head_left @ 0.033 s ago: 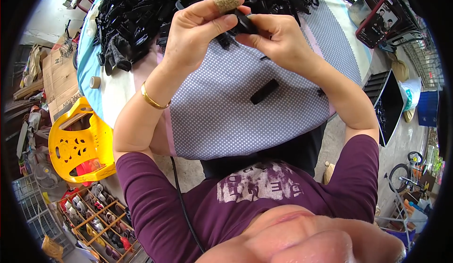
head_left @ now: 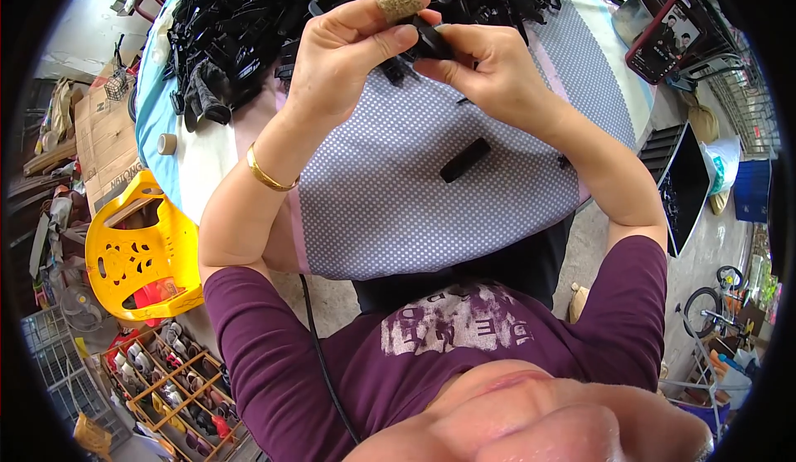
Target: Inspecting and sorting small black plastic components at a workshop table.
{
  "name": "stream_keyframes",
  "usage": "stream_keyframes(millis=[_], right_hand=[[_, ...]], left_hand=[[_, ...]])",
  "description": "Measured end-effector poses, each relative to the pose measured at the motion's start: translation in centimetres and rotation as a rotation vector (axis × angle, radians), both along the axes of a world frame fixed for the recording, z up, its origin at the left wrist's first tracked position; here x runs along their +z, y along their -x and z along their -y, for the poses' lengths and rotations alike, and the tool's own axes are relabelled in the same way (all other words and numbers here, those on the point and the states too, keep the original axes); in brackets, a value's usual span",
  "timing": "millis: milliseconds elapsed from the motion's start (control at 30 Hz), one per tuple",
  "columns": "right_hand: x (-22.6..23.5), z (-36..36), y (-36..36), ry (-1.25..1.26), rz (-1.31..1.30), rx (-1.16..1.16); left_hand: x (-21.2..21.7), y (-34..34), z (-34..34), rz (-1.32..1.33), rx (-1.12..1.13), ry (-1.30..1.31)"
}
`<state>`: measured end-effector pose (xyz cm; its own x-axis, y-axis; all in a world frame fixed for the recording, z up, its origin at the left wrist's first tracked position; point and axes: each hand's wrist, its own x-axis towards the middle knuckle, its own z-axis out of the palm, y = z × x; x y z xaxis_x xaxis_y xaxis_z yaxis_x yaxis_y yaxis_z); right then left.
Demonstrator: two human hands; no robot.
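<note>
Between both hands is a small black plastic-looking piece (head_left: 432, 45), held over the near edge of a big heap. My left hand (head_left: 342, 60) pinches its left end; a tan cloth cover (head_left: 400, 4) wraps one finger. On the other end, the thumb and fingers of my right hand (head_left: 502, 68) are closed. The piece's exact kind is hard to tell, as fingers hide part of it. Beyond the hands lies the heap of black plastic parts (head_left: 240, 23). A single oblong black piece (head_left: 465, 160) rests on the dotted grey cloth (head_left: 398, 213) nearer to me.
A tape roll (head_left: 167, 145) sits at the table's left side, with a yellow plastic chair (head_left: 141, 251) below it. At the right stand a phone (head_left: 663, 41) showing a picture and a black bin (head_left: 681, 193). A dark cord (head_left: 316, 346) hangs along my left side.
</note>
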<state>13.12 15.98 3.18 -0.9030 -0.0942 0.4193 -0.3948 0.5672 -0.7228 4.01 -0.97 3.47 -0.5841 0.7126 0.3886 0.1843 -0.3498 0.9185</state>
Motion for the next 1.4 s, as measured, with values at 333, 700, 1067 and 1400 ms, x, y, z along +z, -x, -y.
stream_keyframes(millis=[333,700,1067,1400], right_hand=[[3.2,-8.7,1.8,-0.447,0.258,-0.267],[2.5,-7.9,1.7,-0.521,0.319,-0.342],[0.5,-7.8,3.2,-0.091,-0.208,-0.328],[2.2,-4.9,1.7,-0.153,-0.260,-0.250]], left_hand=[[2.0,-2.0,-0.2,-0.349,-0.147,0.719],[-2.5,-1.6,-5.4,-1.234,0.145,0.548],[0.0,-1.9,-2.5,-0.640,0.183,0.565],[-0.5,-0.5,-2.4,-0.053,0.151,0.347]])
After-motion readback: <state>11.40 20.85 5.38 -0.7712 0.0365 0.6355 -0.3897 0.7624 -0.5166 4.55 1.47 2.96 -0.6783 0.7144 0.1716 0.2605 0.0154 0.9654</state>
